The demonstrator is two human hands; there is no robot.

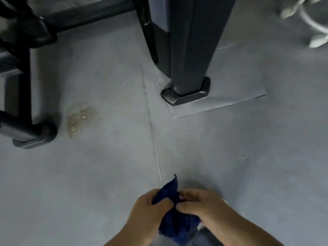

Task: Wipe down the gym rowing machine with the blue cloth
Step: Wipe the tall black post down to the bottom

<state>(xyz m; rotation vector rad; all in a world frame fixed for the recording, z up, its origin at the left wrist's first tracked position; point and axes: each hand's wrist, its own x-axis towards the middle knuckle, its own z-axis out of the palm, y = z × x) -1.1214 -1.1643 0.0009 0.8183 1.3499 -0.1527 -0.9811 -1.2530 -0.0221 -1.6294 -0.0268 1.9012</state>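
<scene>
Cloth [174, 219], dark blue and bunched, is sitting at the bottom centre of the frame, both hands pinching it: left hand [147, 212] gripping its left side, right hand [200, 205] its right, one corner sticking up. Above them, grey floor [106, 174] is spreading out. A black post [191, 50] is standing upper centre, more black frame [17, 103] at left.

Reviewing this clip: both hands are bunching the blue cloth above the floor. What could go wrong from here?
1. The blue cloth is wadded between the left hand and right hand, so it may wipe with little flat surface unless refolded.
2. A gritty patch lies on the floor beside a black frame foot; a dropped cloth could pick grit up.
3. The black post is untouched so far.
</scene>
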